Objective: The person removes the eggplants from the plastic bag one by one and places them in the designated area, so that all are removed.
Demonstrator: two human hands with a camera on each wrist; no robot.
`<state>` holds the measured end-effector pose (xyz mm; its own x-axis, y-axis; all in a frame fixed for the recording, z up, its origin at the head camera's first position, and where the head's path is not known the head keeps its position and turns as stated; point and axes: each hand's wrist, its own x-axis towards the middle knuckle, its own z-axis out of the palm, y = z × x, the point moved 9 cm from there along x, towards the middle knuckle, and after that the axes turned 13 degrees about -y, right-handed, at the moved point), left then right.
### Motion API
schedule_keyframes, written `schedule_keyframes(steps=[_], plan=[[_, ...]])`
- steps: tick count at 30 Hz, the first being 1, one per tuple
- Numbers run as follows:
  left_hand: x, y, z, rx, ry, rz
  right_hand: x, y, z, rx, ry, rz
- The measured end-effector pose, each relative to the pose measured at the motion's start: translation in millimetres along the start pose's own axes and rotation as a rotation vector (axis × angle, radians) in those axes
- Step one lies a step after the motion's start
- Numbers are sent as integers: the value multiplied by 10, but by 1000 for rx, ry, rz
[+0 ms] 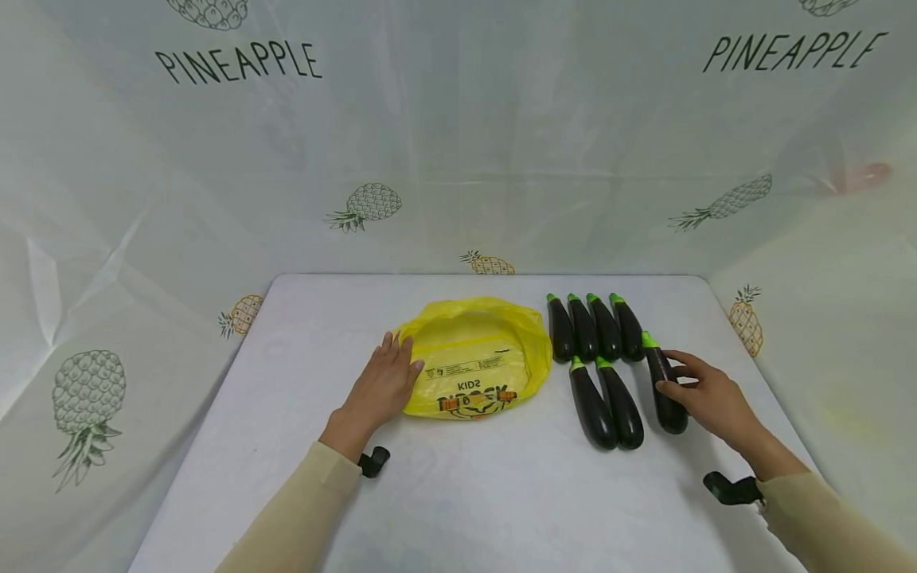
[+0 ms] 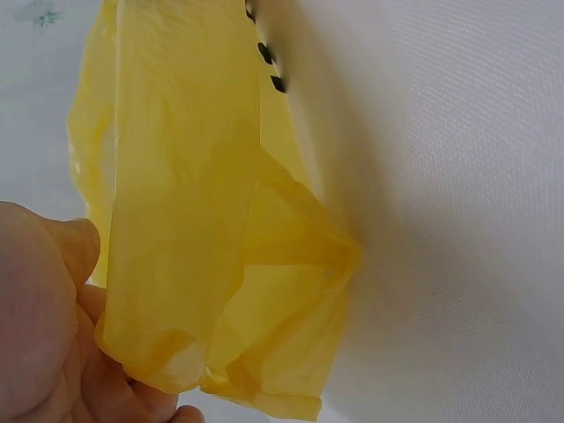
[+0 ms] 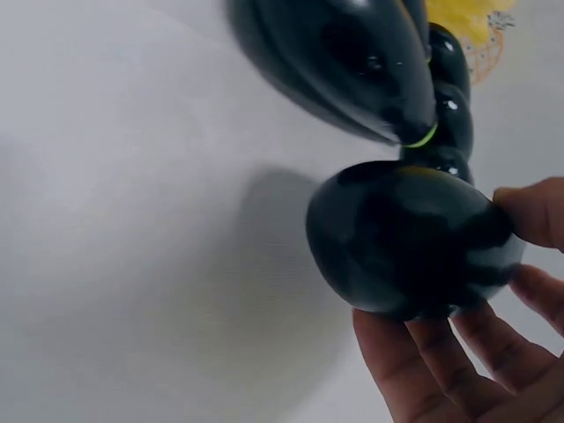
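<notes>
A yellow plastic bag with printed lettering lies on the table, its mouth spread wide. At its left rim my left hand touches the film with fairly straight fingers; in the left wrist view, the thin film partly covers its fingertips. My right hand grips a dark, glossy eggplant with a green stem end, thumb on one side and fingers on the other. The held eggplant is seen end-on in the right wrist view, with a shadow beside it.
Several eggplants lie side by side in a back row, right of the bag. Two more eggplants lie before that row, next to the held one. The white table ends against a hanging pineapple-print sheet.
</notes>
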<state>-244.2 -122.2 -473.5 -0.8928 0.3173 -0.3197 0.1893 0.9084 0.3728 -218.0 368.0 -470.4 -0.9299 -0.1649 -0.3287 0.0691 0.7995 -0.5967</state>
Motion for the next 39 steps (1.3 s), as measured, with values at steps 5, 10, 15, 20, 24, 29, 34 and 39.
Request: schedule_keyframes(steps=[5,10,15,20,24,29,34,39], plan=[[2,-2,6,0,-3,-1,-22,35,102,-28,-56,1],[5,-13,14,-1,-2,1,-30,35,170,-37,-96,-9],[4,-22,18,-10,-1,4,-16,34,224,-33,-126,-10],[6,-23,20,-13,-2,7,11,57,270,-35,-145,4],[15,-31,29,-14,-8,4,28,70,291,-38,-154,12],[22,-38,31,-5,-8,0,43,60,296,-27,-156,11],[23,-35,26,0,-8,-7,70,65,302,-30,-152,14],[18,-33,22,-5,-10,-10,98,71,301,-42,-148,22]])
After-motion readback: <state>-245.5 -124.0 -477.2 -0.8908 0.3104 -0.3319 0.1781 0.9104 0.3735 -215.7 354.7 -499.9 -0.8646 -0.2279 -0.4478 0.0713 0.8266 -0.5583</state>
